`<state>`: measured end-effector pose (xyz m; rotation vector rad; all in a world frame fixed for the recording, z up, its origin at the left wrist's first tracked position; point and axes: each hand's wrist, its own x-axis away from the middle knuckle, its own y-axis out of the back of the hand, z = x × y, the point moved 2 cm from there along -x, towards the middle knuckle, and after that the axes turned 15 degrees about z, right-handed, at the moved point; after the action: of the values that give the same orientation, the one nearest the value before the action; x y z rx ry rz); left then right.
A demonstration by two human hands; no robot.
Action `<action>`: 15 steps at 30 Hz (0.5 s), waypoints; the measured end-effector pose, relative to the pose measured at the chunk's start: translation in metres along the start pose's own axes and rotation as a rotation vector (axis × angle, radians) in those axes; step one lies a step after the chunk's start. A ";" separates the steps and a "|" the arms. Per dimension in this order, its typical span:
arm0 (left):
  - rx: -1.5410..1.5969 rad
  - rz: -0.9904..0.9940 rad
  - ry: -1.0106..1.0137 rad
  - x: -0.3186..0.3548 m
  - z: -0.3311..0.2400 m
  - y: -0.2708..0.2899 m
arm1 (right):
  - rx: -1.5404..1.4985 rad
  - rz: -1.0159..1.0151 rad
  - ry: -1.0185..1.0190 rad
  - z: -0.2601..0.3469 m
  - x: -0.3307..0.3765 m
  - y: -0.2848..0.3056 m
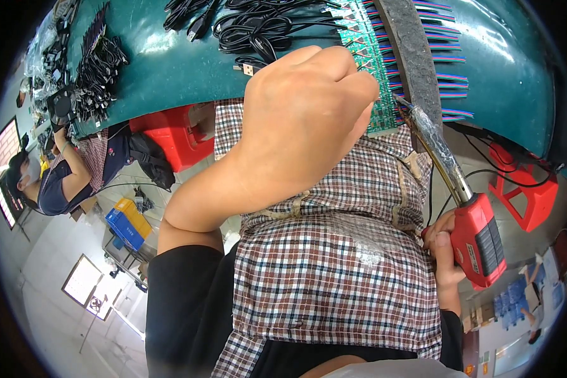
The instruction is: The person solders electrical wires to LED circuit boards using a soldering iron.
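Note:
My right hand (445,252) grips a red-and-black soldering gun (477,236) at the right. Its long metal barrel points up and left, with the tip close to the near right edge of a green circuit board panel (384,113). My left hand (309,104) is closed above the panel's left side, fingers curled toward the board. Whatever those fingers pinch is hidden beneath them. Black cables (258,31) with USB plugs run to the panel's left side. Thin multicoloured ribbon wires (447,82) stick out to its right, passing under a dark grey bar (416,63).
The green tabletop (164,82) curves around in front. A bundle of black cables (101,79) lies at its left. Red stools (173,138) stand below the table on both sides. Another person (66,170) sits at the far left. A black cord (485,173) hangs near the soldering gun.

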<state>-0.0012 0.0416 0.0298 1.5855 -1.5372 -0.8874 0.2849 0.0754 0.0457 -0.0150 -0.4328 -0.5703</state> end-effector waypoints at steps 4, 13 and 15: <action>-0.009 0.009 0.003 0.000 0.000 0.000 | -0.026 0.017 -0.018 -0.001 0.001 0.000; 0.089 0.016 0.013 -0.001 -0.001 0.002 | -0.001 0.006 -0.061 0.003 0.008 -0.001; 0.089 0.025 0.017 -0.001 -0.002 0.002 | -0.036 -0.078 -0.121 0.003 0.010 -0.002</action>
<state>-0.0002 0.0429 0.0323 1.6286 -1.6009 -0.7998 0.2900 0.0684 0.0524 -0.0680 -0.5425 -0.6560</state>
